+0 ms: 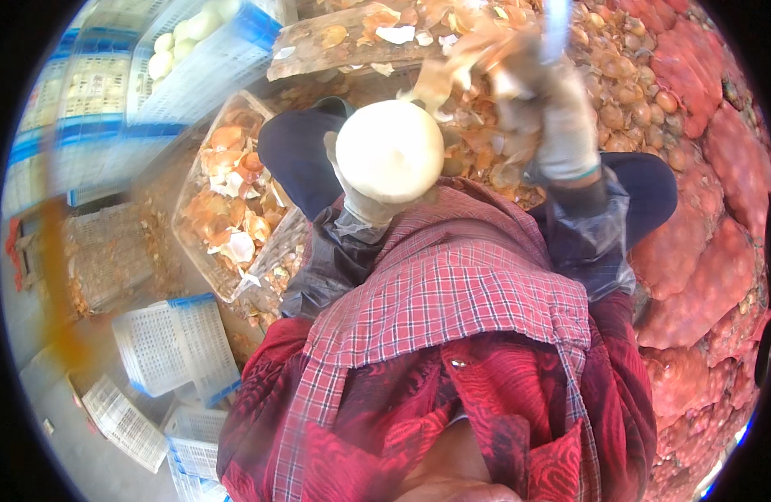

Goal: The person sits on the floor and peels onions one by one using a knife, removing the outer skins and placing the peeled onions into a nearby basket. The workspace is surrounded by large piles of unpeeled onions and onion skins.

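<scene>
A large peeled white onion (389,150) rests in my left hand (366,204), whose pale gloved fingers wrap its left side and underside. My right hand (567,125), in a white knit glove, is blurred by motion over the pile of onion skins (479,150). From it a pale, streaked knife blade (556,28) points away from me; the handle is hidden in the blur. Loose brown skins (473,56) are around the right hand's fingers, and I cannot tell whether it touches them. Clear plastic sleeves cover both forearms.
A crate of skins (184,238) stands at my left. Beyond are stacked white-and-blue crates (203,69), some holding peeled onions. More crates (172,345) sit lower left. A skin-strewn board (304,47) lies ahead. Unpeeled onions (617,113) and red mesh sacks (699,251) fill the right.
</scene>
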Demonstrator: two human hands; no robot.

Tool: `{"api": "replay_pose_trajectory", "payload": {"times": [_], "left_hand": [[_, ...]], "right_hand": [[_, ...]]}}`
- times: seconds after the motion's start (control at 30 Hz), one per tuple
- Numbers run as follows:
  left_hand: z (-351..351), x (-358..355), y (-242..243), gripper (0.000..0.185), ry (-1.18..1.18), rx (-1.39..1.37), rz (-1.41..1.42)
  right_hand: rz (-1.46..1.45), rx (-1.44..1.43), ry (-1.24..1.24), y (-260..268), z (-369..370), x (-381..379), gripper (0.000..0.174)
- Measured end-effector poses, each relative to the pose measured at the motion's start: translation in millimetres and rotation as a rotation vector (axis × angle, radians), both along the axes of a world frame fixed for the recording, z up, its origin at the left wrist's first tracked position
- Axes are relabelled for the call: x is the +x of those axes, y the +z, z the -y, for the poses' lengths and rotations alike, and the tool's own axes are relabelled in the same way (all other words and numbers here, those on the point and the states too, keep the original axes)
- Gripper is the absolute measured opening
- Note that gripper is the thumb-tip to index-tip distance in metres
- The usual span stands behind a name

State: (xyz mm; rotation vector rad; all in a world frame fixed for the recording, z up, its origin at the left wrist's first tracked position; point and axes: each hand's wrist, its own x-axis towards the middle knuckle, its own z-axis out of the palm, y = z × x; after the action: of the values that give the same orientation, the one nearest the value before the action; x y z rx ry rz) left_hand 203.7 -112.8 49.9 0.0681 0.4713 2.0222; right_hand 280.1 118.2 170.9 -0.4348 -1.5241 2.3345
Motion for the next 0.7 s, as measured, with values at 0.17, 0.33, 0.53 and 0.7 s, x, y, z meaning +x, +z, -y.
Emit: {"api": "replay_pose_trajectory", "payload": {"times": [0.17,0.33,0.53,0.7], "left_hand": [[-6,-17,-7,0.085,0.035,0.221,-0.430],[-11,0,14,0.091,0.248,-0.055,0.131],[0,-3,7,0.085,0.118,0.150,0.318],[14,-53,39,0.094,0.183,0.034,0.109]], "right_hand": [[-0.199,0.021,-0.091,42,-38,-41,0.019],[-0.012,0.511,-0.214,-25,-121,-118,0.029],[0.214,0.725,0.019,-119,-80,-83,0.024],[0.451,0.452,0.231,-174,-72,-35,0.030]]}}
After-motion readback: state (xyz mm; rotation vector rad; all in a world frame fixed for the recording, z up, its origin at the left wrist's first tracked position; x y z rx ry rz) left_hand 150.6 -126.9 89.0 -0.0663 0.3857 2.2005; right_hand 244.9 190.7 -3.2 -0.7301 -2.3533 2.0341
